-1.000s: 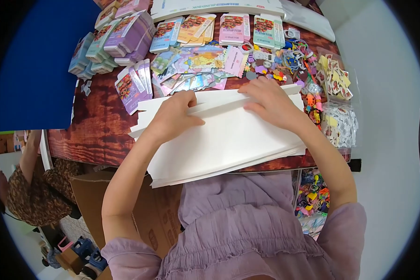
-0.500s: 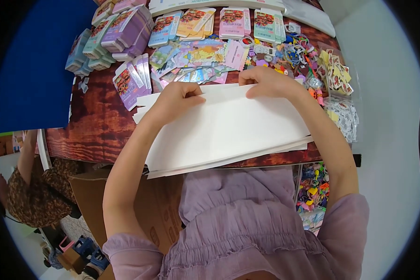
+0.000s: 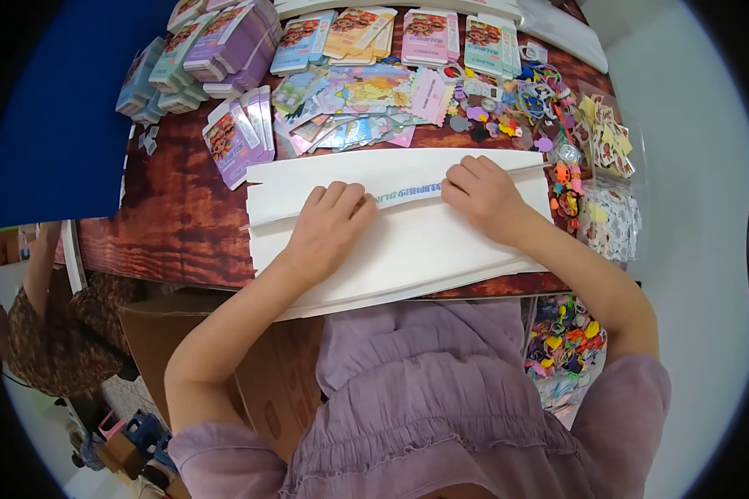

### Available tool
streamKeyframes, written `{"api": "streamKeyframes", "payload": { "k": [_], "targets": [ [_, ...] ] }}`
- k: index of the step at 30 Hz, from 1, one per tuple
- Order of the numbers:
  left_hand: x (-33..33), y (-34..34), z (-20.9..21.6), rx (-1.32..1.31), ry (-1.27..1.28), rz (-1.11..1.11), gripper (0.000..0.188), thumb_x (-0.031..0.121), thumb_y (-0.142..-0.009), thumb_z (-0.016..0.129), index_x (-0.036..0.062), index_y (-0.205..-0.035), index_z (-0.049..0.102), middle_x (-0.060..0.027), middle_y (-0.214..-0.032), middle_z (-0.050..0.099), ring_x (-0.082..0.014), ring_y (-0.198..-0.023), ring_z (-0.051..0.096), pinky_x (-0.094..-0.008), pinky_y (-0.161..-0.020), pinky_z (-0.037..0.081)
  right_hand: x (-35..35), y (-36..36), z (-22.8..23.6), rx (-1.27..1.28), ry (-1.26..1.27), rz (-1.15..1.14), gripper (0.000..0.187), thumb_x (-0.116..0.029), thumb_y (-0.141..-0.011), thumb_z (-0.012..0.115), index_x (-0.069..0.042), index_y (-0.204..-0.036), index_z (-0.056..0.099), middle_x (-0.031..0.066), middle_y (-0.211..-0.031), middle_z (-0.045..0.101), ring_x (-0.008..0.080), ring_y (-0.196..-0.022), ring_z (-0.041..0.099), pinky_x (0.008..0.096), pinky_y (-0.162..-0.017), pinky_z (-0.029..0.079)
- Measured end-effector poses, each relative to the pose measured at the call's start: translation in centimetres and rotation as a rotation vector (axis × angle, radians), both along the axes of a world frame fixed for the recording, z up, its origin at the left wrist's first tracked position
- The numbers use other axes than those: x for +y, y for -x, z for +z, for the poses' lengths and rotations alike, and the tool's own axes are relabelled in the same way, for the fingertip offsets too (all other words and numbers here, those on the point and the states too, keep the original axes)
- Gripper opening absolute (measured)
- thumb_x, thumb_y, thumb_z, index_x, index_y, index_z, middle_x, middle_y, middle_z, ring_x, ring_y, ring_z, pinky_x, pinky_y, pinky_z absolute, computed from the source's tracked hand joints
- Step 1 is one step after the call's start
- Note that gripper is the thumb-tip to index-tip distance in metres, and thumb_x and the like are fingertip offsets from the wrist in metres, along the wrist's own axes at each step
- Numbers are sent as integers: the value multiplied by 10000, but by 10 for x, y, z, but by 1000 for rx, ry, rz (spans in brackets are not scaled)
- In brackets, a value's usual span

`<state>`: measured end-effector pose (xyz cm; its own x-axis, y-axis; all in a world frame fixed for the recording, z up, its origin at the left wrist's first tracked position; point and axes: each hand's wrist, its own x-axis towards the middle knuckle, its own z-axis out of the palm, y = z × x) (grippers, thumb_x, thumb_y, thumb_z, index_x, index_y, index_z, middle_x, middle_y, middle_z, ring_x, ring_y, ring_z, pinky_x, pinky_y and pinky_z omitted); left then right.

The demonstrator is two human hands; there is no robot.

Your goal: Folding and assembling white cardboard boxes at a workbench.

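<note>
A stack of white card sheets (image 3: pixel 408 249) lies across the near edge of the table. The top sheet's upper part is bent over toward me along a long crosswise edge, and a strip of coloured print shows at that edge between my hands. My left hand (image 3: pixel 331 223) grips the bent edge left of the print, fingers curled over it. On the right, my right hand (image 3: pixel 483 198) closes on the same edge in the same way. Both thumbs are partly hidden.
Piled small printed boxes (image 3: pixel 233 41) stand at the back left, with fanned purple boxes (image 3: pixel 240 137) nearer. Beyond the sheets lie shiny printed cards (image 3: pixel 362 91). Small colourful trinkets (image 3: pixel 549 100) and bags of stickers (image 3: pixel 609 216) line the right. A cardboard box (image 3: pixel 175 333) sits below the table.
Both hands have come toward me from the sheet's far edge, drawing the top sheet's flap over. The printed strip now shows. The view has shifted slightly.
</note>
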<state>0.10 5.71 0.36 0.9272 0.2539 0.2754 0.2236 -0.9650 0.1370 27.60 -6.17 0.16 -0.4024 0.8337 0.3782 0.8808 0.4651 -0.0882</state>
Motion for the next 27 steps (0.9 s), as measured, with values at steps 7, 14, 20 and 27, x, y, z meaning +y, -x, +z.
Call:
{"api": "streamKeyframes", "payload": {
  "k": [7, 14, 20, 27],
  "targets": [
    [-5, 39, 7, 163, 115, -17, 597, 73, -905, 553, -13, -1488, 462, -154, -1511, 506, -336, -1398, 484, -460, -1129, 411, -14, -21, 13, -33, 120, 46, 345, -85, -811, 650, -14, -1149, 659, 100, -1167, 667, 264, -1019, 630, 377, -850, 511],
    [1, 57, 26, 374, 355, 36, 614, 90, -999, 536, 47, -1582, 347, -118, -1666, 318, -319, -1555, 261, -505, -1274, 196, -38, -22, 32, -14, 429, -66, 552, -98, -882, 632, -46, -1428, 566, 92, -1530, 533, 305, -1439, 463, 495, -1195, 363],
    [-12, 30, 22, 339, 403, 42, 755, 310, -991, 626, -3, -1589, 286, -169, -1677, 265, -355, -1569, 203, -566, -1268, 125, -47, -16, 36, 36, 586, -158, 641, -197, -920, 676, -96, -1519, 473, 41, -1626, 412, 279, -1544, 291, 590, -1250, 181],
    [-25, -19, 18, 325, 281, -69, 893, 534, -994, 552, -80, -1574, 261, -222, -1672, 242, -349, -1577, 179, -575, -1262, 110, -51, -3, 28, 39, 520, -173, 785, -333, -873, 737, -62, -1540, 424, 86, -1660, 345, 301, -1566, 231, 583, -1257, 157]
  ]
}}
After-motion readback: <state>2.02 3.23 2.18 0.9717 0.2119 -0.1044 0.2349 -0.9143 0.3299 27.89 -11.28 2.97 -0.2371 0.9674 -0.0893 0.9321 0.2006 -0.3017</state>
